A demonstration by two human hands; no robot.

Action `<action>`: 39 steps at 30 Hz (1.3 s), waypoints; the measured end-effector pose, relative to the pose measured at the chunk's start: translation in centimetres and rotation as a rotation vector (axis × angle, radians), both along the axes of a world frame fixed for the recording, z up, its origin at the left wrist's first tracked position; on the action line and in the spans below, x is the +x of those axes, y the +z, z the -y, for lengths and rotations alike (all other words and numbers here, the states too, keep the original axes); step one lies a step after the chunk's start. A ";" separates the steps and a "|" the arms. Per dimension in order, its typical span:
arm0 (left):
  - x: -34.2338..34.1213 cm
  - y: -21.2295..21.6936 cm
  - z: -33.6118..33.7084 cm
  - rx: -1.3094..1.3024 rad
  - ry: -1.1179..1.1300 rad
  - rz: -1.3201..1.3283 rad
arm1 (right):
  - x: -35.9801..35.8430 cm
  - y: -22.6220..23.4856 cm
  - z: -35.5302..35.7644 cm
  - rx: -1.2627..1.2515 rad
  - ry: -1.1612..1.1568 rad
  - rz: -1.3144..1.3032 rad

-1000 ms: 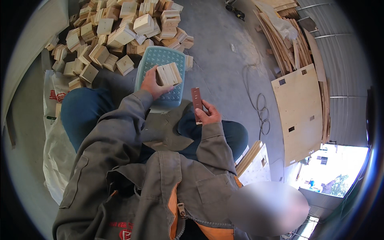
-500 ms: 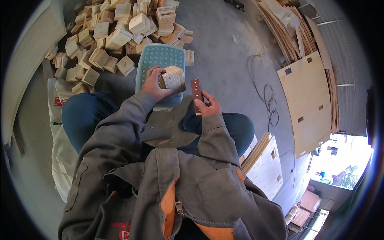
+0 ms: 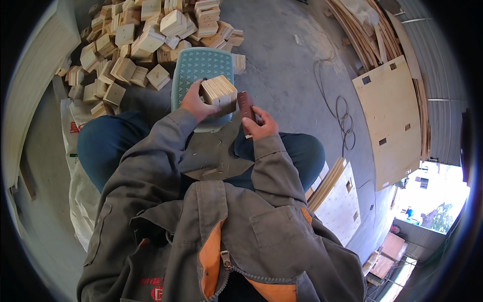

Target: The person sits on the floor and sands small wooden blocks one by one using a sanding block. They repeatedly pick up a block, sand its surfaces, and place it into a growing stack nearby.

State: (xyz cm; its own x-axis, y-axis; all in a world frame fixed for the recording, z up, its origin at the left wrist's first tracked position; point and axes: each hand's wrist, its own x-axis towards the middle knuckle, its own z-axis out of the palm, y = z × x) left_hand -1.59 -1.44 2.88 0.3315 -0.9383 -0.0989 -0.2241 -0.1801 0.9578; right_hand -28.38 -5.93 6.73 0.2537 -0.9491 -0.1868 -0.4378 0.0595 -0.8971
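My left hand (image 3: 195, 102) grips a stack of square plywood pieces (image 3: 220, 91) from its left side, with the layered edges facing up. The stack is over the front part of a light-blue plastic stool (image 3: 204, 64) with a textured top. In my right hand (image 3: 262, 125) is a reddish-brown sanding block (image 3: 245, 104), narrow and stapled along one face, held at its lower end. Its upper end is close beside the stack's right side; whether they touch I cannot tell.
A heap of plywood blocks (image 3: 126, 70) lies beyond the stool to the left. A thin cable (image 3: 344, 123) coils on the floor at right. Large plywood sheets (image 3: 390, 121) lean farther right, and more boards (image 3: 337, 201) stand by my right knee. A white sack (image 3: 80, 201) lies at left.
The plywood stack has turned in my left hand, so its layered edges now show on top. My right hand has brought the sanding block slightly up and nearer the stack, turning its stapled face.
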 end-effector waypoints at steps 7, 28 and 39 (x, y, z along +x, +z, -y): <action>1.8 -2.7 0.7 -0.165 0.094 0.133 | 0.8 0.8 -0.5 -0.366 0.080 -0.036; 1.5 -2.6 0.8 -0.178 0.173 0.166 | 10.7 2.3 1.1 -0.813 0.384 -0.340; 1.5 -1.3 0.9 -0.178 0.162 0.191 | 16.0 2.2 7.4 -0.757 0.344 -0.489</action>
